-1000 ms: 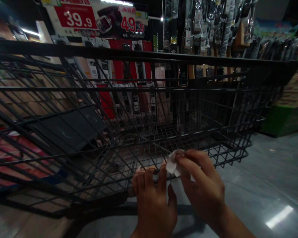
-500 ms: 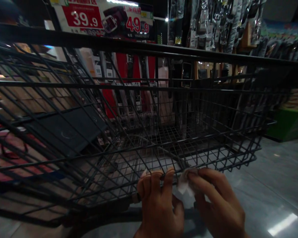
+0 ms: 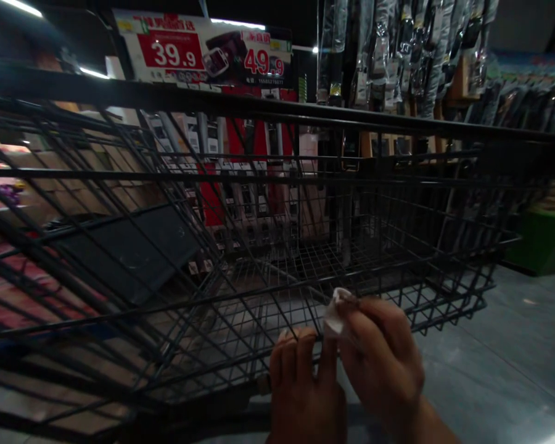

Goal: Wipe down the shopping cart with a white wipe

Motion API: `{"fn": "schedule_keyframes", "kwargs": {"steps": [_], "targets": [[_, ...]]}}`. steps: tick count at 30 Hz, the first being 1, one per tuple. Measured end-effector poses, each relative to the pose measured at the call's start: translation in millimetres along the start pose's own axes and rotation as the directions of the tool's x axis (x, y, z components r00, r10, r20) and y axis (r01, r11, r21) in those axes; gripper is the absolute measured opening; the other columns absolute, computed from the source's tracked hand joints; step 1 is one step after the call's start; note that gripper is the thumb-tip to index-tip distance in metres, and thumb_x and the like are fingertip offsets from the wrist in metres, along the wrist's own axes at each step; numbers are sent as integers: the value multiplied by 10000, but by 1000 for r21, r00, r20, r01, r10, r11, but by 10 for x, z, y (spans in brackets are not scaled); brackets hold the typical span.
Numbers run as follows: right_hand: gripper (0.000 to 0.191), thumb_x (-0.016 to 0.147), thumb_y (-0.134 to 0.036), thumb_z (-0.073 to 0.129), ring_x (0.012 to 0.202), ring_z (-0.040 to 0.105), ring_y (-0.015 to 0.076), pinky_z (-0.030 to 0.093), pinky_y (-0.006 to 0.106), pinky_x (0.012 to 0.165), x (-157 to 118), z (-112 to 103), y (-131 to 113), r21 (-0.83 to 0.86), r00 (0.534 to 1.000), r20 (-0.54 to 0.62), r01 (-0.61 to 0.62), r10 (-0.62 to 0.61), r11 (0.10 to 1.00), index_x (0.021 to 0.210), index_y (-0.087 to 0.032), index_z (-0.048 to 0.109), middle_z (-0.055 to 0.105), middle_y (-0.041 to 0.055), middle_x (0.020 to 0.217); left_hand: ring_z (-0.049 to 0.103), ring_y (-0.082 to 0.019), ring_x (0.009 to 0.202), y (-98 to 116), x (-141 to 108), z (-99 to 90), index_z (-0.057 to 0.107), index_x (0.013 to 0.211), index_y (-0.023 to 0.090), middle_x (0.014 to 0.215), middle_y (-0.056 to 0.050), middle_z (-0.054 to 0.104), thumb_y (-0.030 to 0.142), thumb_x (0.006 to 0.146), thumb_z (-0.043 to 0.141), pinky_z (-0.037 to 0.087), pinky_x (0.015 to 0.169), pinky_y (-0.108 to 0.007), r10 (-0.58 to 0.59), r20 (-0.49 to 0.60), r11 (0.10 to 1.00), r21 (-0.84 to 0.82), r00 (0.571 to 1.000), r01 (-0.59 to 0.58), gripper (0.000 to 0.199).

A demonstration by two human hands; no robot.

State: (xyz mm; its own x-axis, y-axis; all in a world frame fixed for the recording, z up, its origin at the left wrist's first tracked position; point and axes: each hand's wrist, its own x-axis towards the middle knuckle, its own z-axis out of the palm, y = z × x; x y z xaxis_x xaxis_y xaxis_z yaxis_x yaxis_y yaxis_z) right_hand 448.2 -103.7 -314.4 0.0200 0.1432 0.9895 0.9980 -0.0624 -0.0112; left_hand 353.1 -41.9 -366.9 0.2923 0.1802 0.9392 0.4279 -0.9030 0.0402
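Observation:
A dark wire shopping cart fills most of the view, its side facing me. My left hand has its fingers hooked over a lower wire of the cart's side, near the bottom centre. Just right of it, my right hand pinches a crumpled whitish tissue or wipe. The tissue lies against the cart's lower wires, above my left index finger. Whether it touches the wire is hard to tell in the dim light.
Behind the cart stands a rack of packaged belts under a price sign. More wrapped belts hang at the upper right. A green box is on the grey floor at right.
My right hand with the tissue has moved left and slightly up, closer to my left hand. The cart and rack sit a little lower in view.

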Motion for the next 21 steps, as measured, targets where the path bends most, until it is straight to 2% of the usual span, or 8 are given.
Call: {"fn": "schedule_keyframes", "kwargs": {"steps": [3, 6, 10, 13, 15, 18, 19, 21], "targets": [[221, 874, -99, 516, 838, 622, 133, 568, 210, 688, -166, -21, 69, -33, 998, 45, 38, -36, 999, 1053, -174, 621, 598, 57, 953, 530, -231, 976, -32, -27, 19, 588, 1134, 210, 1016, -77, 601, 114, 727, 478, 373, 964, -404, 32, -24, 999, -19, 999, -32, 432], [202, 879, -108, 505, 805, 627, 132, 569, 207, 654, -183, -88, 83, -17, 998, 62, 20, -19, 1000, 1009, -188, 638, 601, 54, 926, 541, -223, 1041, -37, -50, 17, 583, 1164, 230, 1042, -66, 604, 75, 735, 474, 377, 973, -380, 20, -23, 999, -33, 1000, -21, 470], [201, 887, -109, 476, 783, 612, 120, 553, 185, 616, -216, -143, 72, -16, 996, 85, -9, 10, 1000, 985, -178, 638, 574, 62, 940, 526, -204, 1068, -37, -85, -13, 606, 1124, 275, 1063, -47, 561, 49, 742, 504, 358, 1021, -379, -29, -149, 999, -32, 988, 25, 456], [205, 865, -93, 481, 817, 609, 130, 541, 186, 588, -369, -183, 155, -56, 995, 96, -15, 20, 998, 986, -175, 625, 564, 72, 972, 506, -201, 1022, -126, -110, -81, 622, 1095, 312, 1026, -32, 522, 86, 760, 546, 317, 1062, -412, -95, -238, 995, -8, 967, 96, 411], [220, 830, -81, 487, 821, 614, 143, 548, 212, 593, -475, -239, 256, -70, 993, 117, -13, 21, 997, 981, -182, 611, 569, 71, 970, 507, -215, 1020, -230, -127, -135, 586, 1176, 331, 1014, -33, 518, 139, 766, 587, 311, 1059, -431, -103, -219, 994, 17, 970, 109, 454], [238, 787, -75, 481, 785, 623, 147, 546, 240, 593, -503, -354, 387, -86, 983, 172, -50, 64, 995, 952, -194, 604, 588, 57, 935, 541, -213, 987, -379, -159, -184, 460, 1348, 324, 996, -37, 527, 144, 744, 628, 352, 1021, -417, -22, -164, 996, 82, 986, 35, 652], [233, 785, -86, 489, 772, 622, 145, 535, 239, 578, -464, -391, 410, -100, 982, 167, -68, 84, 993, 950, -197, 609, 596, 54, 932, 554, -208, 981, -411, -168, -188, 435, 1372, 318, 991, -37, 530, 126, 739, 623, 361, 1013, -409, 1, -154, 996, 86, 988, 12, 688], [220, 795, -113, 515, 789, 624, 150, 511, 241, 562, -325, -439, 421, -132, 985, 85, -135, 147, 982, 965, -200, 625, 618, 57, 962, 575, -200, 993, -441, -181, -185, 455, 1360, 312, 999, -36, 545, 116, 738, 612, 360, 1017, -393, 40, -125, 998, 57, 991, -33, 671]]}}
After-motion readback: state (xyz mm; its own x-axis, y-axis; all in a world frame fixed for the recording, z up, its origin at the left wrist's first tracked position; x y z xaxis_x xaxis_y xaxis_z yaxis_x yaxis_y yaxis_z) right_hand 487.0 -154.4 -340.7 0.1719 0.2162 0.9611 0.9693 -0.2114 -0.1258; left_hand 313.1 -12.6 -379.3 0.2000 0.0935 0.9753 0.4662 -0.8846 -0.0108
